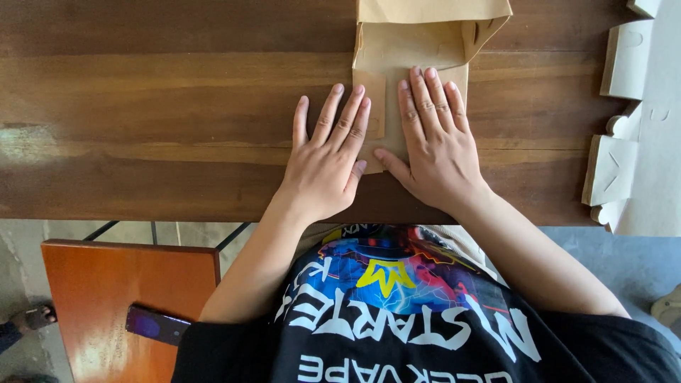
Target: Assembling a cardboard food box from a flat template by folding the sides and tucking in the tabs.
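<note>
A brown paper bag (415, 39) lies flat on the dark wooden table (156, 106), its folded part toward me. My left hand (326, 159) rests palm down with fingers spread, its fingertips on the bag's left edge and the rest on the wood. Pressed flat on the bag's lower part is my right hand (436, 145), fingers together, thumb reaching toward the left hand. Neither hand grips anything.
Stacks of folded cream paper pieces (624, 106) lie at the table's right end. An orange-brown stool or small table (106, 298) stands at lower left with a dark phone (157, 325) on it. Someone's sandalled foot (32, 319) shows at the far left.
</note>
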